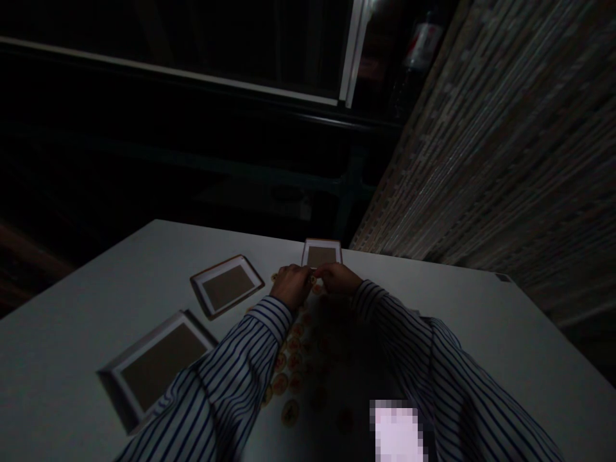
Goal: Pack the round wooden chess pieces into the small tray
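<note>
In dim light both my hands meet near the far middle of a white table (481,333). My left hand (291,283) and my right hand (339,278) have their fingers curled together and pinch a small round disc (312,280) between them. Below my hands, between my striped sleeves, lie several round tan discs (290,412) with dark marks, spread over the table. Just beyond my fingers lies a small picture frame (321,254) with a brown centre.
Two more white-edged frames with brown centres lie to the left: a middle one (226,285) and a large near one (156,366). A brick wall (505,141) rises at the right. Dark shelving and a pale bar (353,51) stand behind the table.
</note>
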`<state>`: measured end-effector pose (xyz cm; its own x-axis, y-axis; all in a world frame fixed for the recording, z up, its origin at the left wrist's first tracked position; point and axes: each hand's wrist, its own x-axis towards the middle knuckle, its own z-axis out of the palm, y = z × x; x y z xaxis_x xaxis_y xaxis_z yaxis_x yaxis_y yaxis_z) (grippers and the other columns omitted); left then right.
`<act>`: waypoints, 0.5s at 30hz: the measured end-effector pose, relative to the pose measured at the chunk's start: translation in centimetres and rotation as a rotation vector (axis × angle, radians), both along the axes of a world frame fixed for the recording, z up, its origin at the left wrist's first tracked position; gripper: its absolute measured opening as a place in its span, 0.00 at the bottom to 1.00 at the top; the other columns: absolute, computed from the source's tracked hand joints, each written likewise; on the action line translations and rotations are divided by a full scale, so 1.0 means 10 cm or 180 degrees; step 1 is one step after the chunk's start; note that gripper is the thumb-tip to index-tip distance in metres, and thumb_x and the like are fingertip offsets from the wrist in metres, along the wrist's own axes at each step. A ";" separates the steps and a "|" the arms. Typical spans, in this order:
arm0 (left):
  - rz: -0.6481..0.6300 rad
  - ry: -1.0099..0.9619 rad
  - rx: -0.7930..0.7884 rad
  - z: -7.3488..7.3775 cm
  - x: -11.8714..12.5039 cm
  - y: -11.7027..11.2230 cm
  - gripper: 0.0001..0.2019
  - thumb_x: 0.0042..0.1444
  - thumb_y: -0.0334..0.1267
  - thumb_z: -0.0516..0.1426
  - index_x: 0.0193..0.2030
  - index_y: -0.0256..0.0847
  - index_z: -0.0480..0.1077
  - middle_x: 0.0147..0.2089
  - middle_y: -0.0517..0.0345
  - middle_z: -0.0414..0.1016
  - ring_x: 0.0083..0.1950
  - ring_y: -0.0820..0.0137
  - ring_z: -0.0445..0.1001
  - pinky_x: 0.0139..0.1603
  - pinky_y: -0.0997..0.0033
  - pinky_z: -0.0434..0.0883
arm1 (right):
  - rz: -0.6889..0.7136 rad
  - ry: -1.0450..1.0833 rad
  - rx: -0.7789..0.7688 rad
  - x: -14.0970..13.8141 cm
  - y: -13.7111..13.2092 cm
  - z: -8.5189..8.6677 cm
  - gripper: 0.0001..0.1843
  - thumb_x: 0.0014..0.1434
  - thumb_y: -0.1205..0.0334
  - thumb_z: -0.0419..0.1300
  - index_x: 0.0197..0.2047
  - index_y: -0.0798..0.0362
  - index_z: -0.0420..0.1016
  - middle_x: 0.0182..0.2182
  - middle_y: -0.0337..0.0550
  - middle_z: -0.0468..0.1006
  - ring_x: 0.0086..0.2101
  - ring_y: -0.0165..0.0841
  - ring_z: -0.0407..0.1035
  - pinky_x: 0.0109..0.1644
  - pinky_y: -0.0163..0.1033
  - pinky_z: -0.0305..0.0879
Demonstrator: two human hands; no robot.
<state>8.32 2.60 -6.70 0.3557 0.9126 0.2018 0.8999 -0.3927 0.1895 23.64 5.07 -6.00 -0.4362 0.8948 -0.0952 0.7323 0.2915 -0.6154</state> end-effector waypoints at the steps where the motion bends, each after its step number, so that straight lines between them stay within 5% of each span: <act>1: -0.0050 -0.0080 0.0052 0.01 -0.01 0.00 0.12 0.55 0.39 0.47 0.42 0.40 0.68 0.39 0.49 0.73 0.43 0.62 0.70 0.46 0.63 0.62 | -0.0051 0.0072 -0.0073 0.00 -0.01 0.01 0.17 0.53 0.72 0.45 0.40 0.56 0.72 0.25 0.40 0.75 0.24 0.27 0.68 0.29 0.31 0.63; 10: -0.0362 -0.0713 0.0524 0.19 -0.07 -0.10 0.11 0.52 0.37 0.51 0.43 0.39 0.65 0.40 0.51 0.72 0.46 0.63 0.67 0.50 0.61 0.61 | -0.0505 0.1647 -0.0436 0.09 -0.07 0.13 0.03 0.50 0.68 0.55 0.31 0.56 0.69 0.21 0.34 0.71 0.18 0.21 0.63 0.21 0.27 0.60; 15: -0.0476 -0.0890 0.0700 0.31 -0.02 -0.24 0.12 0.52 0.37 0.51 0.44 0.39 0.64 0.42 0.52 0.72 0.47 0.63 0.67 0.50 0.60 0.61 | -0.0481 0.1970 -0.0515 0.12 -0.24 0.28 0.07 0.47 0.63 0.60 0.30 0.56 0.69 0.20 0.34 0.72 0.17 0.21 0.61 0.20 0.27 0.57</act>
